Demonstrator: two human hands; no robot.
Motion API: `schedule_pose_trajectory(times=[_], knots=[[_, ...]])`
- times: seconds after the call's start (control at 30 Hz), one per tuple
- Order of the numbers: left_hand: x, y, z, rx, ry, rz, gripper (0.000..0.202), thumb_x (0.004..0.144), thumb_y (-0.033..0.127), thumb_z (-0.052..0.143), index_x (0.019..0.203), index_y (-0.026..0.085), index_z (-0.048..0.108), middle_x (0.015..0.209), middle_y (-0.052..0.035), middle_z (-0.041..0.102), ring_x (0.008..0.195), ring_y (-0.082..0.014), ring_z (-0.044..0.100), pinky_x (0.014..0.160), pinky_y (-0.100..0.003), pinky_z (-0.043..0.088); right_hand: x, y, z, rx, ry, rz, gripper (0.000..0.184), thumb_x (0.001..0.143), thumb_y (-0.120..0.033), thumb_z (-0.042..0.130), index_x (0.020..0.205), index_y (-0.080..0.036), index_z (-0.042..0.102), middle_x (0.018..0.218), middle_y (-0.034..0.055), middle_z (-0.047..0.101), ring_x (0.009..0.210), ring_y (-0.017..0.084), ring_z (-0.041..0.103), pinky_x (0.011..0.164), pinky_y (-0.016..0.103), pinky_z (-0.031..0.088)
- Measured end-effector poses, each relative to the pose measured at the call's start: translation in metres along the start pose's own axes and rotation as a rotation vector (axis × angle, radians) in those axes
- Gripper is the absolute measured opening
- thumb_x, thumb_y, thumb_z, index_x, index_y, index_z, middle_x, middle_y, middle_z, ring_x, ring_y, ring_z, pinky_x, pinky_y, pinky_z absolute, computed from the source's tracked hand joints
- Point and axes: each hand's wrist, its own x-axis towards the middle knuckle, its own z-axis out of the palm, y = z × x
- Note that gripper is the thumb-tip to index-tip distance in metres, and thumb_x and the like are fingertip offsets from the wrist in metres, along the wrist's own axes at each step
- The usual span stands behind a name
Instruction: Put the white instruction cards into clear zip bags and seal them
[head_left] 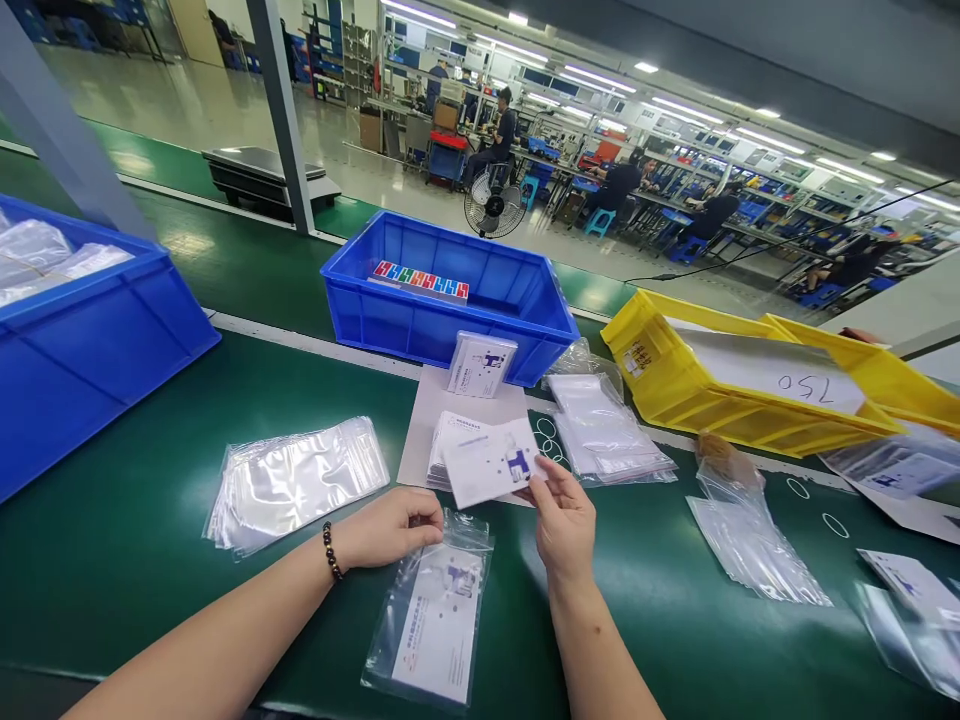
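My right hand (564,515) pinches a white printed booklet (487,470) by its right edge, tilted above the table. The fingers of my left hand (401,525) are curled closed at the top corner of a clear zip bag (384,635). Inside that bag lies another white booklet (442,625) with a purple picture. Behind the held booklet is a stack of booklets (441,450) on a grey sheet of card (415,430). One more booklet (482,365) stands upright against the blue bin. Left of my hands lies a fanned pile of clear bags (300,485).
A blue bin (450,335) with colourful printed cards stands ahead, and another blue bin (97,340) at left. Yellow bins (720,395) are at right. More bags (600,425), loose bags (757,550) and white rings (835,526) lie on the green table (637,580).
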Motion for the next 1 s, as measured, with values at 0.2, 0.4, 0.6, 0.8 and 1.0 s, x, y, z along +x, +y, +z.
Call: schedule_pose_trajectory(times=[0.2, 0.4, 0.6, 0.8, 1.0], knots=[[0.000, 0.001, 0.005, -0.142, 0.049, -0.041, 0.018, 0.074, 0.030, 0.054, 0.066, 0.016, 0.061, 0.081, -0.0037, 0.059, 0.078, -0.0171, 0.056, 0.071, -0.027, 0.045, -0.003, -0.012, -0.003, -0.166, -0.345, 0.087, 0.027, 0.070, -0.036, 0.063, 0.089, -0.016, 0.063, 0.064, 0.0031, 0.063, 0.054, 0.014, 0.055, 0.052, 0.027, 0.048], [0.005, 0.000, 0.016, -0.262, 0.231, 0.007, 0.024, 0.072, 0.036, 0.056, 0.064, 0.015, 0.062, 0.077, -0.0043, 0.055, 0.073, -0.0156, 0.052, 0.065, -0.026, 0.043, -0.009, -0.016, 0.005, -0.327, -0.870, 0.134, 0.020, 0.069, -0.035, 0.064, 0.061, -0.016, 0.065, 0.084, 0.0049, 0.060, 0.074, 0.015, 0.055, 0.064, 0.027, 0.045], [0.007, 0.000, 0.017, -0.587, 0.174, -0.213, 0.040, 0.057, 0.041, 0.071, 0.081, 0.013, 0.057, 0.081, -0.0038, 0.057, 0.068, -0.0149, 0.055, 0.062, -0.027, 0.046, -0.011, -0.011, 0.008, -0.246, -0.838, 0.299, 0.018, 0.065, -0.032, 0.066, 0.066, -0.014, 0.061, 0.065, -0.0005, 0.055, 0.058, 0.010, 0.048, 0.058, 0.024, 0.040], [0.007, 0.000, 0.017, -0.551, 0.225, -0.290, 0.037, 0.058, 0.047, 0.067, 0.061, 0.013, 0.053, 0.056, 0.0007, 0.054, 0.052, -0.0129, 0.052, 0.051, -0.024, 0.040, -0.013, -0.009, 0.013, -0.116, -0.731, 0.364, 0.037, 0.058, -0.025, 0.071, 0.092, -0.017, 0.059, 0.063, -0.0040, 0.052, 0.056, 0.009, 0.048, 0.057, 0.023, 0.040], [0.006, -0.001, 0.018, -0.529, 0.247, -0.259, 0.032, 0.062, 0.044, 0.064, 0.064, 0.013, 0.057, 0.059, 0.0002, 0.055, 0.055, -0.0126, 0.052, 0.054, -0.024, 0.041, -0.017, -0.003, 0.022, -0.243, -0.668, 0.395, 0.019, 0.065, -0.031, 0.062, 0.060, -0.014, 0.054, 0.051, -0.0031, 0.049, 0.048, 0.008, 0.042, 0.047, 0.020, 0.032]])
